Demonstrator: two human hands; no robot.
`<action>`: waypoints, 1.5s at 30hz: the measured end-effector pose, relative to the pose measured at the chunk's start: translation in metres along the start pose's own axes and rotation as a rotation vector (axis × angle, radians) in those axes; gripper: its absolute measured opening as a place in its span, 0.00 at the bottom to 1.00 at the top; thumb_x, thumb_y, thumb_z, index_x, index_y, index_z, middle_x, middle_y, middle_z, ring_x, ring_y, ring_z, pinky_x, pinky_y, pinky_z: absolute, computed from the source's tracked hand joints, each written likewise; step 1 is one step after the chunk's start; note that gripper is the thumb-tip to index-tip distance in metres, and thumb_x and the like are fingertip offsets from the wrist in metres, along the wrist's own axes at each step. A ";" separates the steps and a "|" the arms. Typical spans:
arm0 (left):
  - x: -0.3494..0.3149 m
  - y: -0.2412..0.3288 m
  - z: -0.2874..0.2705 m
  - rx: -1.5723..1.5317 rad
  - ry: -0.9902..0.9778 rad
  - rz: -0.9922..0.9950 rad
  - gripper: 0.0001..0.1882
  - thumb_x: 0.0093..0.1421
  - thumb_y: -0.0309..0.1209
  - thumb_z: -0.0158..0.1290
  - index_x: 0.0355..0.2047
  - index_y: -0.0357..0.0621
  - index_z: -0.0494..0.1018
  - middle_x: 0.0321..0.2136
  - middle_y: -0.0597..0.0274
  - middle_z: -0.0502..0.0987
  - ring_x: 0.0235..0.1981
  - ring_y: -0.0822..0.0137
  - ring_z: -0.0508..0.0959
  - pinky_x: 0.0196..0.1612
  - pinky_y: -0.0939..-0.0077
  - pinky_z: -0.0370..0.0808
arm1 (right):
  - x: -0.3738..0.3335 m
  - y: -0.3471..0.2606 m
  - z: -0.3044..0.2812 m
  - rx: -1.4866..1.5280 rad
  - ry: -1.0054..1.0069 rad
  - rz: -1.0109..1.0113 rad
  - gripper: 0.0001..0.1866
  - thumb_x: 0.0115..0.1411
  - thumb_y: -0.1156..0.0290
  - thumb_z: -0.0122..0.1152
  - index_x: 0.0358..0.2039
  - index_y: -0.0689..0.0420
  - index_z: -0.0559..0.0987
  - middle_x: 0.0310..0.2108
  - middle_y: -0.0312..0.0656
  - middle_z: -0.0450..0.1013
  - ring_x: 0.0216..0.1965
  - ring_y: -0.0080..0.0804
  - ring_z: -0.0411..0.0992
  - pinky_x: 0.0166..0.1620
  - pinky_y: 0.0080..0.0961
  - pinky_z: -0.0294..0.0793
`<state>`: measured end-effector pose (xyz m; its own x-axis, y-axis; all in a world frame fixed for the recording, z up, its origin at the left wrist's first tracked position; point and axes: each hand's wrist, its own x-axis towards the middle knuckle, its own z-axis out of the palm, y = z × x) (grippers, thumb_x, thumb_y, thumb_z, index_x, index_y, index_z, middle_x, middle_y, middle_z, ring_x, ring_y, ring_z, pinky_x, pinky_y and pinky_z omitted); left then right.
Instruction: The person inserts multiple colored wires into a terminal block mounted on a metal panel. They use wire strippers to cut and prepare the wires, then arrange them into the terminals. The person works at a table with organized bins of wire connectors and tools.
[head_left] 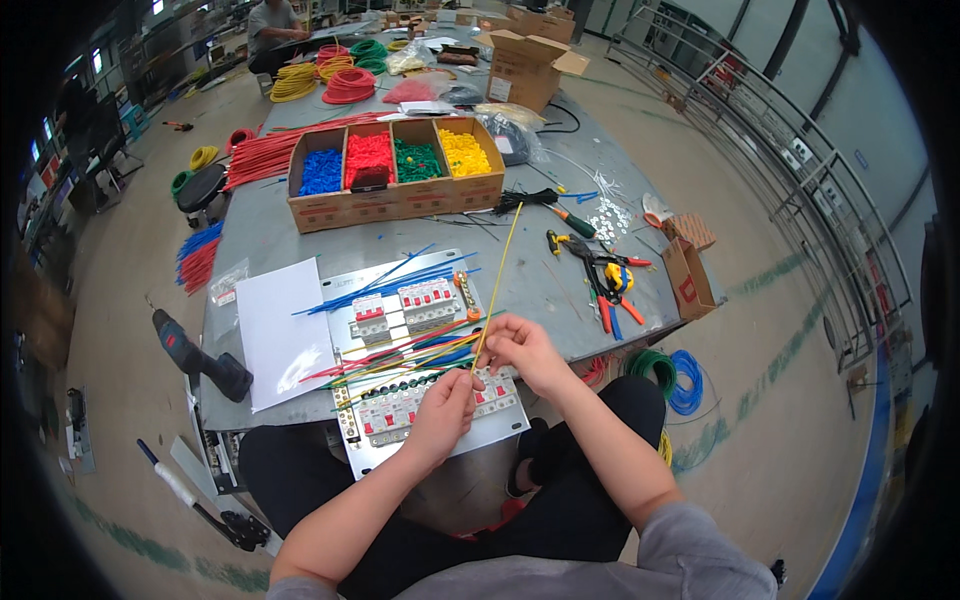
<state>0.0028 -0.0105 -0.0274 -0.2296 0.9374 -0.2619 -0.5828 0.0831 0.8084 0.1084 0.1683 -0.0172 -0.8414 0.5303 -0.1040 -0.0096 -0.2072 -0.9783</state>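
A thin yellow wire (507,246) stands up at a slant from between my two hands. My left hand (446,410) is closed on its lower end, just above the lower row of circuit breakers (390,414). The fingers of my right hand (518,348) pinch the same wire slightly higher and to the right. Under both hands lies a metal mounting plate (372,262) that overhangs the table's near edge. Smaller breakers (428,303) are fixed on its upper part. Loose blue wires (375,287) and a bundle of red, yellow and green wires (345,368) lie across it.
A divided cardboard box (400,207) of blue, red, green and yellow caps stands behind the plate. To the right lie pliers (610,290) and a screwdriver (575,222). On the left are white paper (285,335) and a cordless drill (205,358). A person (272,30) sits at the far end.
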 end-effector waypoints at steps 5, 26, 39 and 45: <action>0.002 -0.009 0.000 0.160 0.111 0.022 0.11 0.76 0.35 0.48 0.42 0.42 0.75 0.18 0.78 0.60 0.16 0.84 0.57 0.19 0.84 0.53 | 0.005 -0.008 -0.016 0.094 0.043 -0.027 0.18 0.74 0.65 0.57 0.57 0.64 0.75 0.44 0.47 0.82 0.43 0.33 0.83 0.45 0.28 0.85; -0.013 -0.004 0.013 0.872 0.248 0.317 0.15 0.75 0.37 0.48 0.35 0.37 0.73 0.20 0.47 0.76 0.20 0.52 0.76 0.26 0.60 0.68 | 0.003 -0.012 -0.043 0.384 0.121 -0.076 0.17 0.77 0.62 0.51 0.51 0.65 0.75 0.37 0.52 0.82 0.33 0.42 0.85 0.36 0.32 0.88; -0.017 -0.004 0.000 1.027 0.269 0.388 0.13 0.74 0.32 0.49 0.35 0.35 0.75 0.18 0.51 0.76 0.18 0.60 0.76 0.25 0.66 0.68 | 0.012 -0.029 -0.074 0.345 0.211 -0.215 0.28 0.71 0.73 0.59 0.66 0.55 0.58 0.45 0.53 0.78 0.33 0.48 0.85 0.34 0.36 0.89; -0.023 0.001 0.002 1.022 0.231 0.410 0.12 0.73 0.32 0.50 0.35 0.35 0.75 0.18 0.50 0.76 0.18 0.57 0.76 0.25 0.65 0.68 | 0.009 -0.029 -0.090 0.398 0.217 -0.228 0.28 0.71 0.72 0.59 0.66 0.53 0.58 0.45 0.53 0.78 0.33 0.50 0.85 0.33 0.35 0.89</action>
<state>0.0088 -0.0311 -0.0199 -0.4576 0.8813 0.1177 0.4584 0.1204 0.8806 0.1495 0.2528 -0.0058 -0.6628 0.7483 0.0284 -0.4210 -0.3410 -0.8405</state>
